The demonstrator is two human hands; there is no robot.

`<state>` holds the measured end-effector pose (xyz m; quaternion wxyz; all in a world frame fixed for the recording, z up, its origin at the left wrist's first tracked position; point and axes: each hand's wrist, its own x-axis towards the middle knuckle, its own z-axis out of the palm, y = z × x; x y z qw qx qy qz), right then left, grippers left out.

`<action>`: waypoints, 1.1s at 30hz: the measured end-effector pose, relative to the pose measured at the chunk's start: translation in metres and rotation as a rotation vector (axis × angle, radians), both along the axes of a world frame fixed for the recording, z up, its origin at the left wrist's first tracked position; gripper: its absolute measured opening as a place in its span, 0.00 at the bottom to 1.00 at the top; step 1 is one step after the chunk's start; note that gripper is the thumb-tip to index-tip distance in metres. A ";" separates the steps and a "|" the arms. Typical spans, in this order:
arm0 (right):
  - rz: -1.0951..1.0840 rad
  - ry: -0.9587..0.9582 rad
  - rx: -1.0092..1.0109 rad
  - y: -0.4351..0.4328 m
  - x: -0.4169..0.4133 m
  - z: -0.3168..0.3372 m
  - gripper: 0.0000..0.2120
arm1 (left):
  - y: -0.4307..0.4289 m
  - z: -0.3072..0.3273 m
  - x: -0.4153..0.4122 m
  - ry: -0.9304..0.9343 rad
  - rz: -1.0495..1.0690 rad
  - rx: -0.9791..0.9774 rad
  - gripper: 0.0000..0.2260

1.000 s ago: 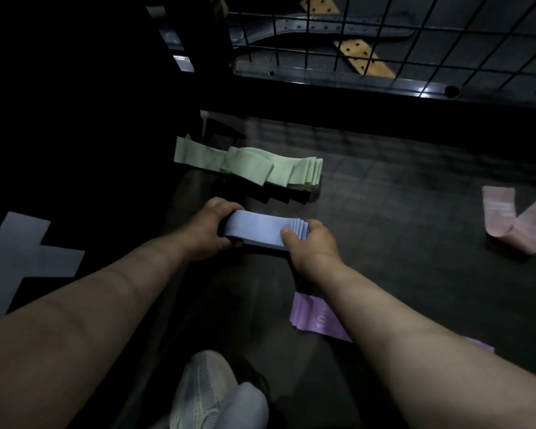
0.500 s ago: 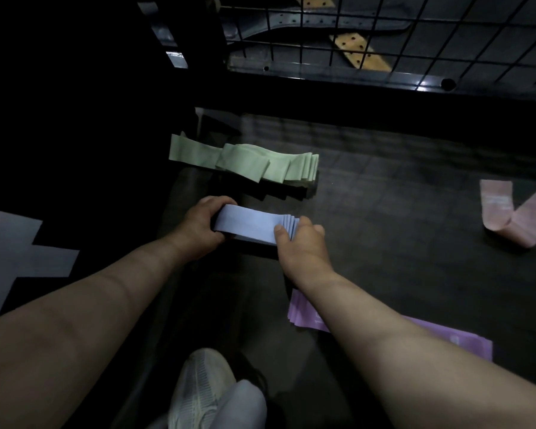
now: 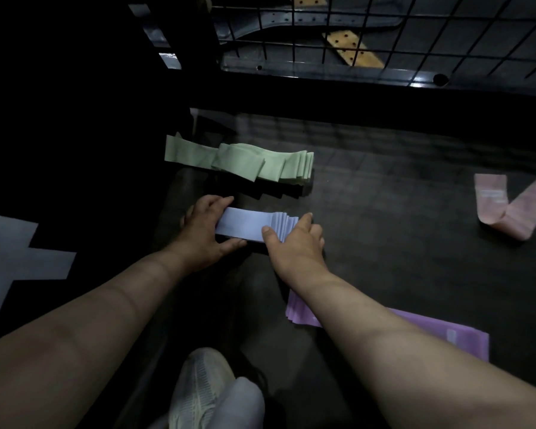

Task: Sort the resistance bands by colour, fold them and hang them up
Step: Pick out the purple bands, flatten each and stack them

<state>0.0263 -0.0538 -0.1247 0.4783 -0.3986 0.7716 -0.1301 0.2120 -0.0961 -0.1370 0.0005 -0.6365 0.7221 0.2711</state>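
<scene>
Pinching opposite ends of the blue bands (image 3: pixel 248 226), the left hand (image 3: pixel 203 229) and right hand (image 3: pixel 296 246) seemed to square them against the floor (image 3: pixel 384 249).

In your grip: blue band stack (image 3: pixel 248 226), flat, edges fanned rightward; green stack (image 3: pixel 245 164) just beyond grip; purple stack (image 3: pixel 464 338) nearer you; pink band (image 3: pixel 508 212) well right, bent.

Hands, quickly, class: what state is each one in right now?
Left hand: holds the left end of the blue bands.
Right hand: pinches their right end.
</scene>
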 end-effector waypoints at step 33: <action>-0.051 0.040 -0.021 0.009 -0.005 -0.010 0.39 | 0.020 -0.009 -0.029 -0.143 -0.117 -0.162 0.33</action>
